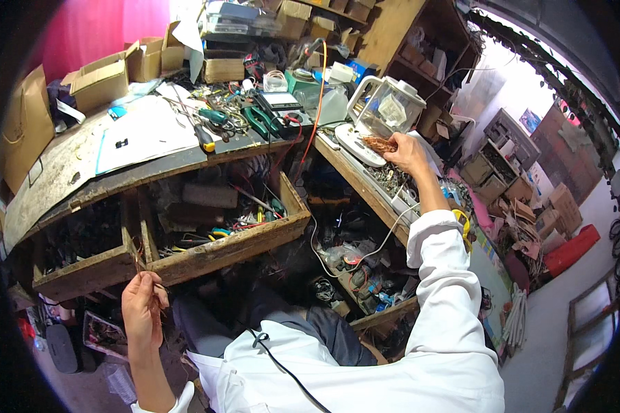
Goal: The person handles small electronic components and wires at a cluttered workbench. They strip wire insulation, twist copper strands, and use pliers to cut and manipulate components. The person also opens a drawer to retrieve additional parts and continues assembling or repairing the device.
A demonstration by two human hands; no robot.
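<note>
My left hand (145, 299) is low at the left, in front of an open wooden drawer (227, 237), with fingertips pinched on thin copper-coloured wire (136, 256) that sticks up from them. My right hand (403, 153) reaches to the right-hand bench and grips a bundle of copper-coloured wire (378, 144) over a white appliance base (358, 153). Just beyond it sits a clear lidded jug (386, 103) with a white handle. A white cable (372, 261) loops down from the bench beside my right forearm.
Pliers (258, 120), screwdrivers (203, 138) and small parts crowd the left benchtop (62, 189). Cardboard boxes (96, 82) line its back. An orange cord (317, 113) hangs between the benches. Below are cluttered shelves (365, 310); shelving (420, 48) and piled cartons (558, 203) stand at the right.
</note>
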